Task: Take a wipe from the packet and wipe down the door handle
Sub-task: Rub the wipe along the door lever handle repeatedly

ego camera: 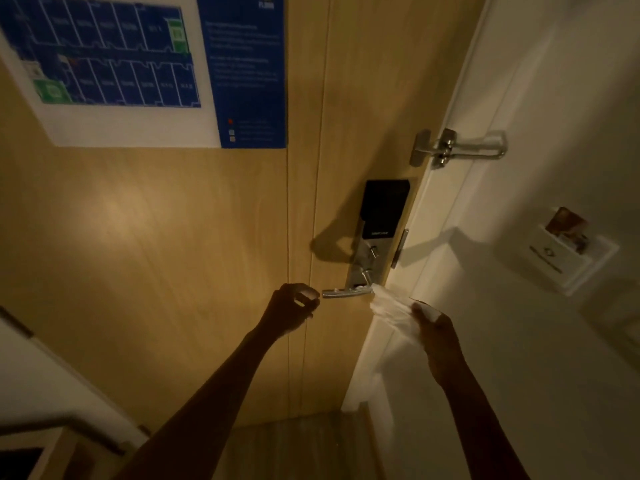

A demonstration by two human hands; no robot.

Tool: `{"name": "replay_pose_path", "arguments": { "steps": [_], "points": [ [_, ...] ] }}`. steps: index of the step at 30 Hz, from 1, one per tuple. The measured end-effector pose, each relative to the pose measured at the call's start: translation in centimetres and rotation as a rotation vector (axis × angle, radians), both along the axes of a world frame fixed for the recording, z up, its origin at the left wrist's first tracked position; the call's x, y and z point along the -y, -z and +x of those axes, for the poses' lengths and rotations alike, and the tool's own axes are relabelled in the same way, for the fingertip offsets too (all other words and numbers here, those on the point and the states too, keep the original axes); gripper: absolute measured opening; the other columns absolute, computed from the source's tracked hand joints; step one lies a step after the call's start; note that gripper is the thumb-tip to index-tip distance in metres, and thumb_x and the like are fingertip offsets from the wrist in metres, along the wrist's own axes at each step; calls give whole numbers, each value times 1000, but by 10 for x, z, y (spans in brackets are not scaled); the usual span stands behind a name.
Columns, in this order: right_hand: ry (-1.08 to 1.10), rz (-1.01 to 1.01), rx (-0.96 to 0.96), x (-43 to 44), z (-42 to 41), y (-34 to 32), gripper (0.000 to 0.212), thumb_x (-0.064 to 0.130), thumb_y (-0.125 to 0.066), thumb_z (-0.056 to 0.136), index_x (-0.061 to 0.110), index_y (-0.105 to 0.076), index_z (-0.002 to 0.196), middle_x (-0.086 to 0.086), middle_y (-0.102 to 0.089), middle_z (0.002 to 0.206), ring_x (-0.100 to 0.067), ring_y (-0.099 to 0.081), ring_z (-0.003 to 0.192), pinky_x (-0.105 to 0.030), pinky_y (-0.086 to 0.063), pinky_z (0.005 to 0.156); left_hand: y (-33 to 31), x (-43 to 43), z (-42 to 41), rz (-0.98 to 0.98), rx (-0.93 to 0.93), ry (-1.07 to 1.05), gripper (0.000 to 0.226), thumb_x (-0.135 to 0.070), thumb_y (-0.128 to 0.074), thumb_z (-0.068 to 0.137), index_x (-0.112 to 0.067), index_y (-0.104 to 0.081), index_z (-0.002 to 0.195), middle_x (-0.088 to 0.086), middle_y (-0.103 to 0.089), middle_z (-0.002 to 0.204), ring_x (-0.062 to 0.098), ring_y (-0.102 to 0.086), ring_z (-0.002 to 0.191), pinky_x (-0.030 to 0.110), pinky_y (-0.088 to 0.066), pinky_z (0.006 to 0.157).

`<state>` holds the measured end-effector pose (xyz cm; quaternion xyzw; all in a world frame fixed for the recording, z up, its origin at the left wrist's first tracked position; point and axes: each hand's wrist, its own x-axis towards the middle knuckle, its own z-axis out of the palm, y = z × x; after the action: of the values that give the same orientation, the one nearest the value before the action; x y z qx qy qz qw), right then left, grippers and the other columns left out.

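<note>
Wipe [389,303] is hanging from right hand [433,323], pinched in fingers, top end touching door handle [346,292] near lock plate [360,271]. Left hand [293,303] is hovering, fingers curled, just beside handle tip; cannot tell if gripping. Hands apart.

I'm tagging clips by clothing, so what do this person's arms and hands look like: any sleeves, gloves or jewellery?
No sleeves show: the left forearm and right forearm are bare to the frame's edge. The left hand and right hand are ungloved. No watch, bracelet or ring is visible, though dim light could hide a thin one.
</note>
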<state>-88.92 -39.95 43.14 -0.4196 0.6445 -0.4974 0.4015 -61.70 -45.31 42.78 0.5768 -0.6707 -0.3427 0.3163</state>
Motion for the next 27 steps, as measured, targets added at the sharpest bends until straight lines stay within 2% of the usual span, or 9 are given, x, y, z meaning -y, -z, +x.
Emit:
{"name": "replay_pose_path", "arguments": {
  "steps": [2, 6, 9, 12, 16, 20, 24, 25, 27],
  "points": [
    [29, -39, -8, 8, -1, -2, 32, 26, -50, 99, 6, -63, 121, -8, -67, 107, -25, -63, 99, -30, -50, 81, 4, 5, -9, -35, 15, -65, 19, -22, -66, 88, -15, -67, 105, -4, -69, 89, 9, -70, 67, 16, -54, 57],
    [7, -130, -76, 25, 10, -4, 31, 24, -43, 102, 8, -63, 119, -5, -66, 103, -20, -64, 97, -30, -53, 81, 18, 17, -25, -211, 65, -111, 18, -15, -70, 84, -6, -72, 100, 7, -73, 90, 11, -70, 68, 5, -50, 58],
    [-12, -156, -76, 32, 12, 3, 32, 29, -43, 101, 10, -63, 118, -6, -68, 108, -18, -65, 100, -37, -55, 87, 18, 19, -35, -217, 37, -182, 14, -15, -71, 83, -7, -76, 94, 6, -74, 88, 11, -69, 71, 17, -55, 66],
    [33, -125, -44, 35, 2, 7, 32, 30, -46, 100, 8, -63, 116, -11, -67, 110, -23, -65, 101, -43, -56, 88, 16, 16, -40, -205, -24, -226, 12, -15, -71, 83, -7, -76, 91, 8, -74, 78, 13, -69, 65, 25, -58, 65],
    [96, -179, -56, 29, -16, 1, 29, 24, -48, 99, 4, -63, 113, -9, -65, 104, -21, -63, 93, -34, -54, 83, 17, 10, -41, -183, -56, -243, 12, -14, -70, 84, -7, -75, 91, 8, -73, 70, 17, -69, 61, 29, -57, 60],
    [111, -202, -105, 27, -26, -2, 29, 24, -48, 99, 2, -63, 110, -9, -64, 101, -21, -63, 92, -35, -54, 84, 18, 9, -40, -166, -89, -244, 11, -12, -69, 84, -6, -75, 92, 11, -72, 71, 23, -69, 63, 37, -58, 63],
    [130, -254, -183, 31, -13, -4, 31, 25, -46, 100, 1, -63, 109, -8, -65, 97, -17, -64, 86, -18, -51, 73, 17, 12, -38, -132, -128, -239, 8, -10, -70, 83, -7, -76, 88, 12, -72, 70, 24, -69, 63, 38, -58, 63],
    [133, -270, -193, 32, -7, -3, 31, 25, -45, 100, 2, -63, 110, -6, -65, 97, -16, -65, 84, -17, -51, 72, 16, 12, -39, -119, -125, -244, 8, -11, -70, 83, -7, -76, 87, 11, -72, 70, 22, -69, 63, 37, -58, 63],
    [138, -311, -225, 34, 6, 1, 30, 23, -44, 101, 4, -62, 115, -5, -67, 100, -13, -66, 85, -27, -56, 78, 14, 12, -39, -106, -101, -252, 9, -13, -70, 83, -7, -75, 87, 9, -72, 69, 17, -69, 61, 32, -58, 60]
  ]
}}
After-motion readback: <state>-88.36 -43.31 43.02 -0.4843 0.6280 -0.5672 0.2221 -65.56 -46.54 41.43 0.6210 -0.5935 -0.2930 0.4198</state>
